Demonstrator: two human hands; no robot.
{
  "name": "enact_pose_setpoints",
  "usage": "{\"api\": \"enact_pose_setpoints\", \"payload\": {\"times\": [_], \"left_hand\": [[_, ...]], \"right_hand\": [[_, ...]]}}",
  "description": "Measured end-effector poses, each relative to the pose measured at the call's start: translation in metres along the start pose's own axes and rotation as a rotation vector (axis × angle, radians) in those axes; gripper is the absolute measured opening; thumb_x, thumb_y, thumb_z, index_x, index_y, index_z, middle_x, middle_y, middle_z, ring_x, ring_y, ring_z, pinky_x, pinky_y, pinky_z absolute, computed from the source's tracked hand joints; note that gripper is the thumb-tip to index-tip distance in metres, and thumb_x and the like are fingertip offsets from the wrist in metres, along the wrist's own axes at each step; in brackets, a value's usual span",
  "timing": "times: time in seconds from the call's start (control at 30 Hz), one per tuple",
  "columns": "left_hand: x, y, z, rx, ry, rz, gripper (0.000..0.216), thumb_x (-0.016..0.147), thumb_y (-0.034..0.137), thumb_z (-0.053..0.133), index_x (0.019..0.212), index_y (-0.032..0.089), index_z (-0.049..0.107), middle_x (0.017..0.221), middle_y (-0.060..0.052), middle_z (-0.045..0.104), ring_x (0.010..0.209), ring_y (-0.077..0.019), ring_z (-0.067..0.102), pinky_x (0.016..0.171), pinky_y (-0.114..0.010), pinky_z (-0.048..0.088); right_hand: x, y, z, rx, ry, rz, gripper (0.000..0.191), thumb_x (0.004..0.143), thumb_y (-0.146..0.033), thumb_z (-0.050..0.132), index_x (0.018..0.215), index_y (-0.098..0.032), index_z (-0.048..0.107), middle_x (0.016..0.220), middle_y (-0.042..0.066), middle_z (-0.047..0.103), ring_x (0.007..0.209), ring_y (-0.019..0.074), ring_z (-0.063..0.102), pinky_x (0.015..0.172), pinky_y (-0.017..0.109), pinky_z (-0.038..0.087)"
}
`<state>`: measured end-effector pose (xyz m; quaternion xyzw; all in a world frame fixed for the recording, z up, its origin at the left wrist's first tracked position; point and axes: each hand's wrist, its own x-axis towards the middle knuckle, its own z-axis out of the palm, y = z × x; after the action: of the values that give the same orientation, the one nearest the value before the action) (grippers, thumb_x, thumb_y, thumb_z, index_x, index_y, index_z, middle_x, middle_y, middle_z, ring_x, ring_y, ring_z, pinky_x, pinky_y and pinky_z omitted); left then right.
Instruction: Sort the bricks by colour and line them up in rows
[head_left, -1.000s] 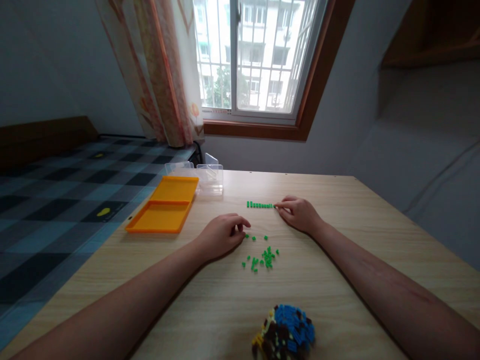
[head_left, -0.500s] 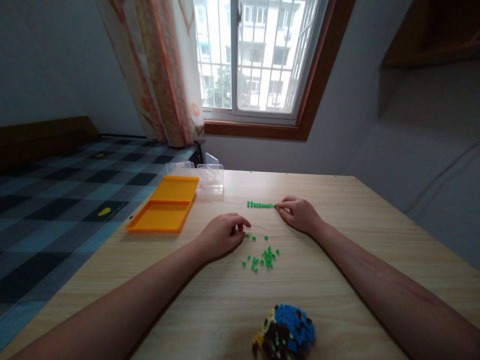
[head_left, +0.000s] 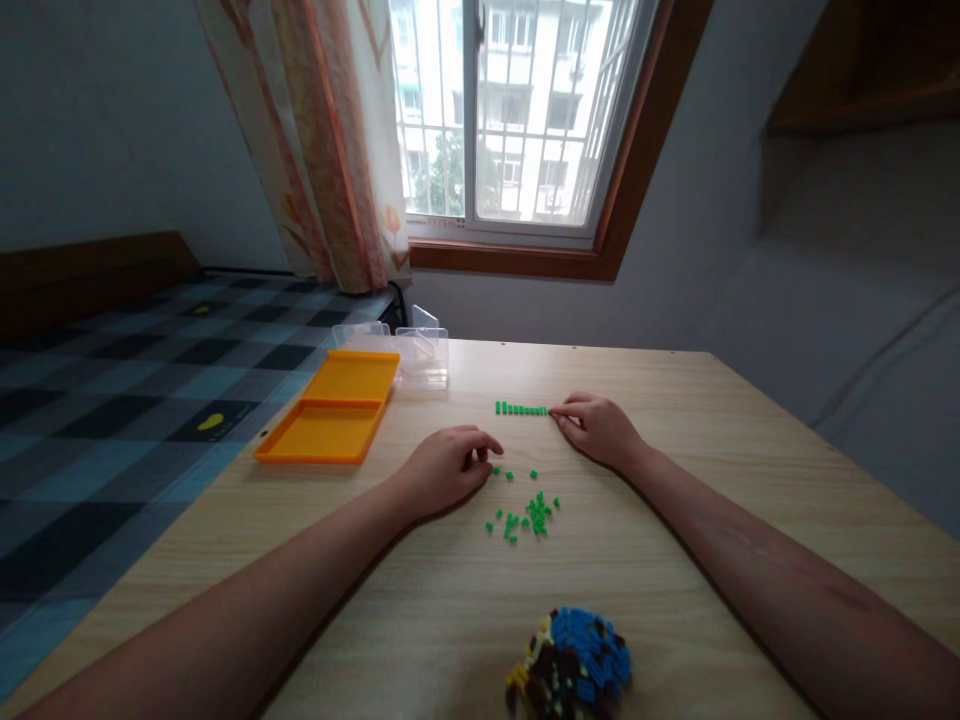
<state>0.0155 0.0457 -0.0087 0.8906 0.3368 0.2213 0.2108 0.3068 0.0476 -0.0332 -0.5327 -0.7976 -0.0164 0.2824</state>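
A row of small green bricks [head_left: 521,409] runs left to right across the middle of the table. At its right end, my right hand [head_left: 598,427] has thumb and forefinger closed on a tiny green brick, mostly covered by the fingertips. My left hand [head_left: 450,465] rests on the wood to the left, fingers loosely bent with a gap between forefinger and thumb, and nothing shows in it. Just beside its thumb lie a few single green bricks [head_left: 509,475]. Nearer to me is a loose cluster of green bricks [head_left: 538,512].
A heap of blue, brown, cream and yellow bricks [head_left: 589,655] sits at the table's near edge. An orange open case [head_left: 322,432] stands at left, with clear plastic boxes [head_left: 424,372] behind it. Beyond the left edge is a bed with a checked cover [head_left: 150,400].
The view has shifted very slightly. Both hands and the green bricks keep their places.
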Motion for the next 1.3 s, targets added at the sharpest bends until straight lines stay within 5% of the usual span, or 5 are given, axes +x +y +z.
{"api": "enact_pose_setpoints", "payload": {"times": [0.67, 1.03, 1.3], "left_hand": [[0.000, 0.000, 0.000, -0.006, -0.008, -0.007, 0.024, 0.079, 0.010, 0.060, 0.097, 0.019, 0.073, 0.083, -0.001, 0.066, 0.065, -0.0116, 0.056, 0.063, -0.024, 0.042], [0.000, 0.001, -0.001, -0.030, -0.003, -0.008, 0.022, 0.081, 0.013, 0.062, 0.098, 0.020, 0.073, 0.083, 0.000, 0.066, 0.067, -0.0116, 0.057, 0.064, -0.023, 0.042], [0.000, 0.001, -0.002, -0.037, -0.014, -0.021, 0.019, 0.082, 0.018, 0.063, 0.098, 0.020, 0.073, 0.084, -0.001, 0.067, 0.068, -0.0122, 0.057, 0.064, -0.024, 0.043]], "right_hand": [[-0.002, -0.005, -0.004, 0.145, 0.092, -0.054, 0.024, 0.087, -0.015, 0.056, 0.097, -0.016, 0.079, 0.086, 0.007, 0.072, 0.063, 0.0129, 0.059, 0.060, 0.025, 0.046], [-0.015, -0.054, -0.015, 0.418, -0.199, -0.192, 0.010, 0.080, -0.022, 0.071, 0.086, -0.018, 0.078, 0.077, 0.003, 0.068, 0.055, 0.0083, 0.055, 0.051, 0.020, 0.041], [-0.013, -0.041, -0.015, 0.349, -0.207, -0.211, 0.014, 0.081, -0.014, 0.065, 0.084, -0.019, 0.078, 0.079, 0.002, 0.069, 0.060, 0.0090, 0.059, 0.057, 0.021, 0.044]]}}
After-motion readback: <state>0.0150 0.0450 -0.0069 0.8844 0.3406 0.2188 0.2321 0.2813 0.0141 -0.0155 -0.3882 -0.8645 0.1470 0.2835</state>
